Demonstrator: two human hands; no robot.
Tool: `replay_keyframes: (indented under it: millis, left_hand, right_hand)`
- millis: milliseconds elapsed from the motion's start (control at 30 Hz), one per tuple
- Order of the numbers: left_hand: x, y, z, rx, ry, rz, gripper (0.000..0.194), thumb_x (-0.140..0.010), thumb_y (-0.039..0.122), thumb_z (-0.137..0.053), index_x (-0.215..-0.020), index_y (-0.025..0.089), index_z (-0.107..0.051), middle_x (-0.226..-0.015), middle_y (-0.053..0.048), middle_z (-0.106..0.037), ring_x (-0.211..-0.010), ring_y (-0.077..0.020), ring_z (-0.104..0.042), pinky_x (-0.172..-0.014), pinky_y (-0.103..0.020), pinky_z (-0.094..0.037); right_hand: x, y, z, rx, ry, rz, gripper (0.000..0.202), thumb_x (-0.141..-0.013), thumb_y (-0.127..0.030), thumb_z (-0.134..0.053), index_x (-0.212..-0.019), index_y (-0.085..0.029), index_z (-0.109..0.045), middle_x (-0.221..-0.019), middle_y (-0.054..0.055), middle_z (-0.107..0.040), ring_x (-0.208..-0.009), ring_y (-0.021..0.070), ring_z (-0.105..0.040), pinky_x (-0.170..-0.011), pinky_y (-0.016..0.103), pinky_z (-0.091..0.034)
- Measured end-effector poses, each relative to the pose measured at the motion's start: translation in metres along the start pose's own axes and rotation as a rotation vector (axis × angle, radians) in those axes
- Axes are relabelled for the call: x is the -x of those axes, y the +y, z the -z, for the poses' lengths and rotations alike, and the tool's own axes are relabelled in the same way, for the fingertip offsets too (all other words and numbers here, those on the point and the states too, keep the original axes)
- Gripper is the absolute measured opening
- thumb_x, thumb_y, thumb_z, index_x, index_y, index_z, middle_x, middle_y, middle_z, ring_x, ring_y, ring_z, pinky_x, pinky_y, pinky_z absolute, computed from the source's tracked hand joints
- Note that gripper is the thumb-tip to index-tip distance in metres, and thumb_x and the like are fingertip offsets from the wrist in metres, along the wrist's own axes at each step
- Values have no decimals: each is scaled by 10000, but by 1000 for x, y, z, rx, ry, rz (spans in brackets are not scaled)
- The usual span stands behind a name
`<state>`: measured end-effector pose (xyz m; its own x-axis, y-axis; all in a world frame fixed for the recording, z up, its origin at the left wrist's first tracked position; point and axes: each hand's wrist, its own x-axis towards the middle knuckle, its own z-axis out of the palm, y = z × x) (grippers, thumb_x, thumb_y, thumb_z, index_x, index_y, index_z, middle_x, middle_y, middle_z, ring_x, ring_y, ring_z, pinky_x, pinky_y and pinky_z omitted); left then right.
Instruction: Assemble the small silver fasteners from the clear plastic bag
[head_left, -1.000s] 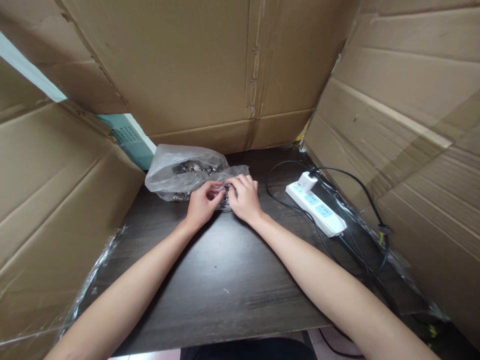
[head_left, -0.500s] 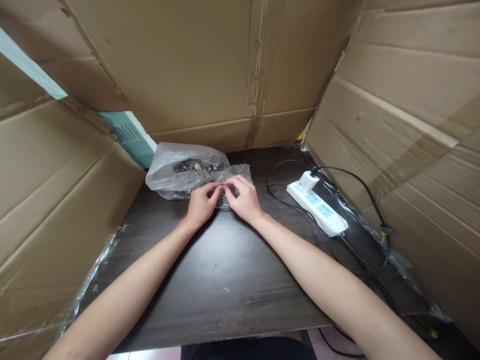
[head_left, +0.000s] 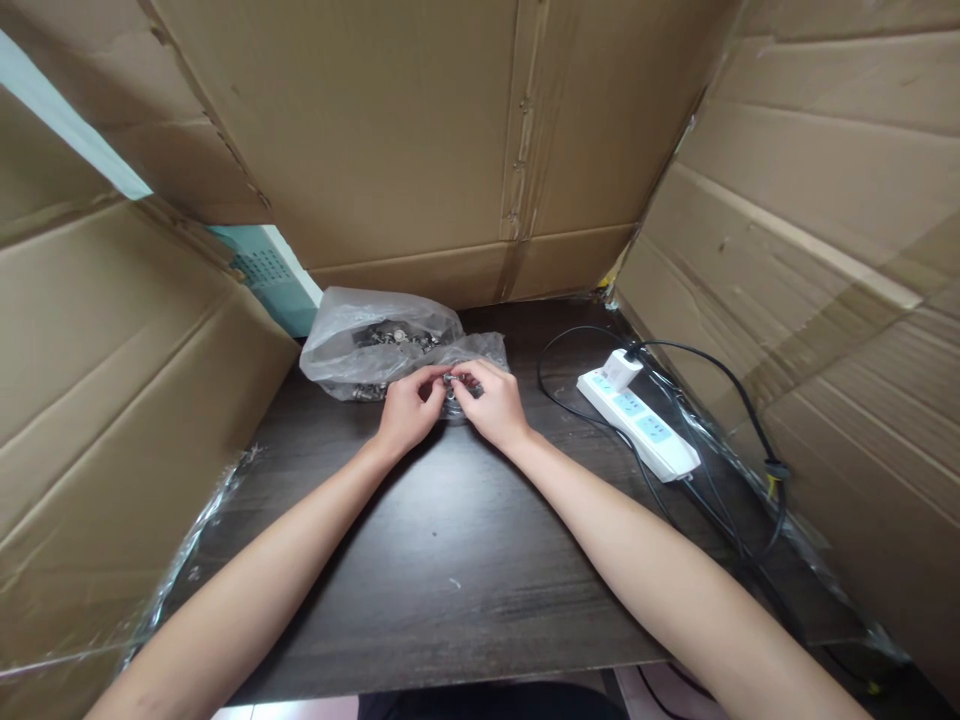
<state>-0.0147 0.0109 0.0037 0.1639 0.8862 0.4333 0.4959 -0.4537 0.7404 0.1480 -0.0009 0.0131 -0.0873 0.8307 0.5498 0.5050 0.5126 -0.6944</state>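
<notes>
Between my two hands is a small shiny metal piece [head_left: 450, 379], too small to name exactly. My left hand [head_left: 409, 408] pinches its left side with thumb and forefinger. From the right, my right hand [head_left: 493, 402] grips it with fingertips and thumb. Just behind my left hand sits a clear plastic bag [head_left: 334, 335], its mouth open, with many small metal parts [head_left: 401, 338] inside. A second clear bag [head_left: 487, 347] lies behind and beneath my hands, partly hidden by them, with some metal bits showing.
On the right of the dark wooden table [head_left: 442, 570] lies a white power strip [head_left: 649, 425] with a white plug [head_left: 621, 368] in it. Black cables [head_left: 731, 375] loop around it. Cardboard walls [head_left: 405, 130] stand at the back and both sides. A pale green object [head_left: 266, 270] shows through a gap at left.
The camera view has shifted slightly. Both hands stay together at the same spot by the bags, with slight finger movement around the metal piece, which shows a little more now.
</notes>
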Motion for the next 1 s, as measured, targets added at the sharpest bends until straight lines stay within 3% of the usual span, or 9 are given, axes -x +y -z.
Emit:
replay_keyframes:
  millis: [300,500,833,1000]
  left_hand:
    - [0,6,1,100,16,-25,276,-940,322,-604,-1137,184,-740,-1024,-63,-794,-823,-192,-731,-731,-291,-574]
    - [1,8,1,87,38,-43,267,-942,317,-610,-1129,176,-738,-1003,-65,-791,-802,-185,-725,-715,-277,-564]
    - [0,6,0,88,60,-30,226,-926,291,-611,-1086,173,-719,-948,-56,-777,-782,-177,-709,-685,-266,-549]
    - [0,6,0,92,54,-31,219,-929,290,-612,-1087,174,-710,-952,-58,-772,-771,-170,-699,-664,-259,-532]
  right_hand:
    - [1,0,-1,-100,67,-81,161,-916,-262,-605,-971,-220,-750,-978,45,-791,-813,185,-730,-825,316,-580]
    - [1,2,-3,-157,102,-104,186,-900,-293,-649,-1054,-215,-716,-1028,60,-797,-907,200,-758,-816,309,-593]
    - [-1,6,-3,-119,113,10,75,-901,-260,-650,-896,-210,-705,-893,42,-718,-767,170,-679,-694,290,-549]
    - [-2,5,-2,-107,122,29,58,-888,-229,-656,-888,-205,-709,-905,46,-679,-751,159,-643,-724,300,-562]
